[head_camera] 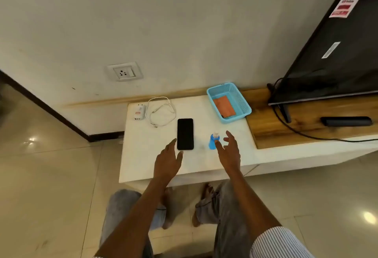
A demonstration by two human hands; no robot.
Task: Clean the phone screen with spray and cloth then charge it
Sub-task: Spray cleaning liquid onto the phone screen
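A black phone [185, 133] lies screen up in the middle of the white tabletop [147, 155]. To its right stands a small blue spray bottle [213, 141] with a white cap. My right hand [228, 151] is open just right of the bottle, its thumb close to the bottle's side. My left hand [168, 160] hovers open at the phone's near left corner, holding nothing. An orange cloth [224, 105] lies inside a blue basket [242, 102] at the back right. A white charger adapter [139, 111] and a coiled white cable [160, 111] rest at the back left.
A wall socket [124, 72] sits on the wall above the table's left end. A black TV [331, 49] stands on the wooden shelf [302, 122] to the right, with a black cord and a dark remote [345, 121]. My knees and bare feet are below the table edge.
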